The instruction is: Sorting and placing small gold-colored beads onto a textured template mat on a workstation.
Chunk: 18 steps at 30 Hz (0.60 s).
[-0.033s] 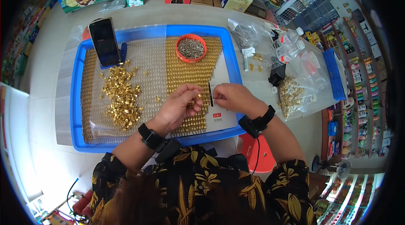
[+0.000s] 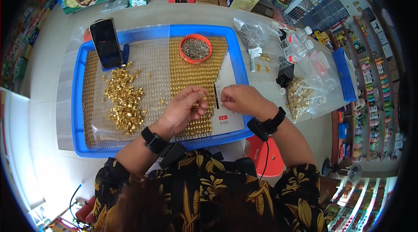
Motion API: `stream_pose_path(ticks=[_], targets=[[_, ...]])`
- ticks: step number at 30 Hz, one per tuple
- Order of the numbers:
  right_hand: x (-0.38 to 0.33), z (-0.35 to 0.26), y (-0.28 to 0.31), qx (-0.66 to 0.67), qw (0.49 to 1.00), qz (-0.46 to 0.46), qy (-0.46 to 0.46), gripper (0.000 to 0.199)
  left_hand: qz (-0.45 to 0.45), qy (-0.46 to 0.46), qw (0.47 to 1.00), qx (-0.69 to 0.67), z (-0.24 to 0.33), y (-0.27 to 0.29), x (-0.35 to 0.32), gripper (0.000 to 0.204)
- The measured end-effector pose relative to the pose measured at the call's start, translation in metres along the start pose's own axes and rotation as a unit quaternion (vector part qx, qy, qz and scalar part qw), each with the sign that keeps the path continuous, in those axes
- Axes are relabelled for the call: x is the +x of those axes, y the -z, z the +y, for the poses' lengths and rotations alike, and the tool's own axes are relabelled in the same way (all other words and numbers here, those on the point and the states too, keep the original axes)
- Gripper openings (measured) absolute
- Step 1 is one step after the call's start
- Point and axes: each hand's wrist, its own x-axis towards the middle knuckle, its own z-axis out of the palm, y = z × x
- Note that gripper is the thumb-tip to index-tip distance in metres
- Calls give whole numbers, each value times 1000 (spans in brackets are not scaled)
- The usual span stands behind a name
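My left hand (image 2: 185,109) is curled, palm partly up, over the right part of the blue tray (image 2: 237,49). Small gold metal pieces (image 2: 195,107) show between its bent fingers. Facing it across a small gap, my right hand (image 2: 244,100) has thumb and fingertips pinched together; whatever they hold is too small to make out. Beneath the hands lie close rows of gold pieces (image 2: 191,73), ending beside a white printed board (image 2: 228,121). An orange-red bowl (image 2: 210,53) of small silver metal parts (image 2: 195,49) rests on the rows at the back.
Clear plastic sheeting (image 2: 150,53) covers the tray's left part, with a heap of loose gold pieces (image 2: 126,103) on it. A phone (image 2: 106,42) leans on a blue stand (image 2: 125,53). Right of the tray are bags of silver parts (image 2: 250,36) and gold pieces (image 2: 298,97), and plastic bottles (image 2: 300,42).
The view has shifted very slightly, so the tray appears a little farther left. Both hands keep nearly the same pose, the right one minutely farther from the left.
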Motion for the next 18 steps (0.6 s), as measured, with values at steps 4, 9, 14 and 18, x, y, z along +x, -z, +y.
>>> stream_pose_path(ticks=[4, 9, 14, 18], targets=[[-8, -4, 9, -145, 988, -50, -1, 7, -10, 10, 1000, 14, 5, 6, 2, 17], [-16, 5, -11, -258, 965, -28, 50, 12, -18, -8, 1000, 2, -1, 4, -7, 21], [-25, 7, -12, -292, 952, -46, 79, 12, -75, -38, 996, 13, -16, 10, -1, 24], [-26, -8, -8, -286, 954, -36, 79, 15, -74, -39, 996, 6, -21, 7, 2, 22]])
